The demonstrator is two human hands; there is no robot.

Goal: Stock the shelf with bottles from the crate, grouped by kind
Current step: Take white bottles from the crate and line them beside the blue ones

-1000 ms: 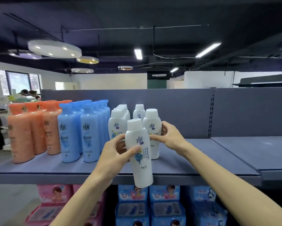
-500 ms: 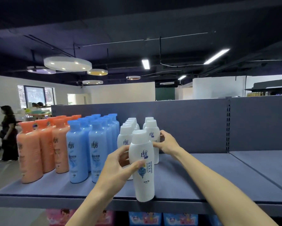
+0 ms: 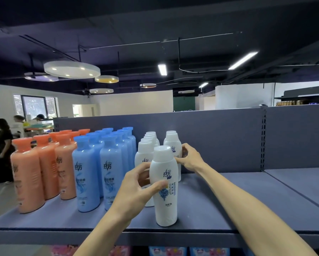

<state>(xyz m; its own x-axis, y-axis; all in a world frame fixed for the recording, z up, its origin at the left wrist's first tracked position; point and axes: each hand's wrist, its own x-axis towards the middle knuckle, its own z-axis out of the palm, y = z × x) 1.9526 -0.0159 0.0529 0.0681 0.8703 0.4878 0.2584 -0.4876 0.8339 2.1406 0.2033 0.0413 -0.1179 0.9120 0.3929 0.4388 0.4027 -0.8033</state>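
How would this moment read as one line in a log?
left hand grips front white bottle standing on shelf | right hand holds white bottle behind | kinds grouped

I count three kinds of bottle on the shelf (image 3: 210,200). The orange bottles (image 3: 28,174) stand toward its left end: three along the front, at least seven caps showing in all. The blue bottles (image 3: 85,178) beside them show two at the front and about eight caps. The white bottles (image 3: 165,187) number roughly eight; the rows behind overlap, so I cannot fix exact totals. Two hands are in view.
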